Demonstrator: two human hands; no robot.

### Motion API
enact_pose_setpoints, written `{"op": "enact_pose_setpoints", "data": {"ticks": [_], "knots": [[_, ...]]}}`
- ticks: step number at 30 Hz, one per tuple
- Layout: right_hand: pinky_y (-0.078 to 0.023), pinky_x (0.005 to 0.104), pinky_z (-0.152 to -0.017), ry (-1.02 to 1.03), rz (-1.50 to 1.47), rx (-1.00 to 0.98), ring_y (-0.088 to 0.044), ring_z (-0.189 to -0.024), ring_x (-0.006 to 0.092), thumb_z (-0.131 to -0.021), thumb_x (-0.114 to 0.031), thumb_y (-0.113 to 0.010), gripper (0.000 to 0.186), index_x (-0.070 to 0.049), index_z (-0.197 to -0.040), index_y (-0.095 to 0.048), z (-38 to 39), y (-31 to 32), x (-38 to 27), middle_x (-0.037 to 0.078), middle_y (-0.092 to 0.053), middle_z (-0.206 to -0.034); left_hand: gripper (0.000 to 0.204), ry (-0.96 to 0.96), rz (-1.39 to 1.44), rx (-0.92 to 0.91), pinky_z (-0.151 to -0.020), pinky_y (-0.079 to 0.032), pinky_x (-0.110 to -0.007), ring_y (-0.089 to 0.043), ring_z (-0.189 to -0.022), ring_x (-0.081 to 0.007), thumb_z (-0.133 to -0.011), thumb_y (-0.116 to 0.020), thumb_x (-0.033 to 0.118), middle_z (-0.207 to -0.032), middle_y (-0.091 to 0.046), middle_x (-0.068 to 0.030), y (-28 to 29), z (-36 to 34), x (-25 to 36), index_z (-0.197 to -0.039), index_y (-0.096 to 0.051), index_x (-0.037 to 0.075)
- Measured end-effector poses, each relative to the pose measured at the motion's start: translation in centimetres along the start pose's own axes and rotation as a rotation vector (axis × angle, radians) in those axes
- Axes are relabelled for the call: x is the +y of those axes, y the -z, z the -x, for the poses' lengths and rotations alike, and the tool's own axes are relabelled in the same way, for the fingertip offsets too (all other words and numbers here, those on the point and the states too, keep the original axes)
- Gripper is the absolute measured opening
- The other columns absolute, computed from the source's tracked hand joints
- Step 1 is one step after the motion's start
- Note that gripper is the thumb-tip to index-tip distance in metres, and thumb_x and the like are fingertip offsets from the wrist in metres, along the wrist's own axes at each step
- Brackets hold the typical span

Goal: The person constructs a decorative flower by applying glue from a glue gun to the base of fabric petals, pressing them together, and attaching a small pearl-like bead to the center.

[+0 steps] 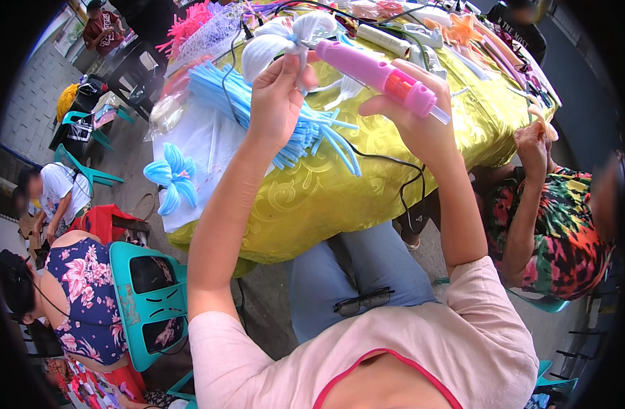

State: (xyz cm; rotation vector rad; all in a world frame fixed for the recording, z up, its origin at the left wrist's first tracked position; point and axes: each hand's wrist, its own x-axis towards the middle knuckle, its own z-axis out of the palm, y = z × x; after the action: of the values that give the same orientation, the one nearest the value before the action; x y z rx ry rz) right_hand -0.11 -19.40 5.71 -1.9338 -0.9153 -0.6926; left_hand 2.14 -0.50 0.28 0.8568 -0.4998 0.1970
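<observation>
My left hand is raised over the near part of the table, its fingers pinched on a white fuzzy flower with rounded petals. In my right hand is a pink glue gun, with a clear glue stick poking out of its back end. The gun's nozzle points left and meets the middle of the flower, or comes very close to it. Below my left wrist lies a bundle of light blue pipe cleaners. A finished-looking blue flower rests on white plastic to the left.
A shiny yellow cloth covers the table. Black cords run across it and over its front edge. White bottles and coloured craft stems lie at the back. Another person sits at the right; a person on a green chair is at the left.
</observation>
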Motion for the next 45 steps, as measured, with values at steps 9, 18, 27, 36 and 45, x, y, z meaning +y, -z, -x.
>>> {"op": "enact_pose_setpoints", "data": {"ticks": [9, 18, 27, 36, 45], "knots": [[-0.036, 0.0299, -0.046, -0.045, -0.035, -0.001, -0.044, -0.047, 0.0222, -0.057, -0.038, -0.073, 0.041, -0.004, -0.069, -0.054, 0.2, -0.3, 0.0, 0.007, -0.047, -0.054, 0.033, 0.013, 0.039, -0.017, -0.070, -0.037, -0.026, -0.042, -0.064, -0.0096, -0.087, -0.047, 0.025, -0.063, -0.045, 0.0007, -0.2, 0.2, 0.4, -0.094, -0.055, -0.006], [-0.038, 0.0284, -0.048, 0.135, -0.031, 0.093, -0.046, -0.051, 0.0199, -0.049, -0.040, -0.075, 0.051, -0.002, -0.073, -0.051, 1.2, 1.6, 0.2, 0.006, -0.049, -0.062, 0.031, 0.020, -0.040, 0.014, -0.072, -0.037, -0.028, -0.040, -0.063, -0.0088, -0.087, -0.044, 0.027, -0.061, -0.041, 0.0028, -0.5, 0.3, 0.4, -0.094, -0.054, -0.001], [-0.037, 0.0267, -0.049, 0.076, 0.043, 0.047, -0.046, -0.050, 0.0201, -0.054, -0.030, -0.077, 0.040, -0.002, -0.071, -0.053, 0.6, 2.4, -0.3, 0.006, -0.049, -0.060, 0.031, -0.019, -0.132, 0.005, -0.069, -0.035, -0.026, -0.040, -0.064, -0.0089, -0.088, -0.044, 0.025, -0.068, -0.046, -0.0001, -0.9, 0.5, 0.0, -0.095, -0.055, -0.004], [-0.037, 0.0211, -0.049, -0.110, -0.239, -0.002, -0.045, -0.052, 0.0047, -0.073, -0.018, -0.065, 0.015, -0.004, -0.080, -0.065, 1.0, 2.7, -0.9, 0.000, -0.059, -0.062, 0.031, -0.035, -0.168, -0.027, -0.069, -0.034, -0.026, -0.039, -0.064, -0.0087, -0.089, -0.042, 0.023, -0.063, -0.042, 0.0018, -1.6, 0.9, 0.2, -0.096, -0.053, -0.004], [-0.038, 0.0202, -0.052, -0.133, -0.288, 0.003, -0.047, -0.055, 0.0048, -0.075, -0.018, -0.064, 0.015, -0.004, -0.079, -0.065, 0.8, 2.3, -0.5, 0.000, -0.061, -0.065, 0.031, -0.026, -0.164, -0.017, -0.069, -0.035, -0.026, -0.040, -0.064, -0.0089, -0.089, -0.042, 0.023, -0.064, -0.043, 0.0015, -1.6, 0.8, 0.3, -0.096, -0.053, -0.004]]}}
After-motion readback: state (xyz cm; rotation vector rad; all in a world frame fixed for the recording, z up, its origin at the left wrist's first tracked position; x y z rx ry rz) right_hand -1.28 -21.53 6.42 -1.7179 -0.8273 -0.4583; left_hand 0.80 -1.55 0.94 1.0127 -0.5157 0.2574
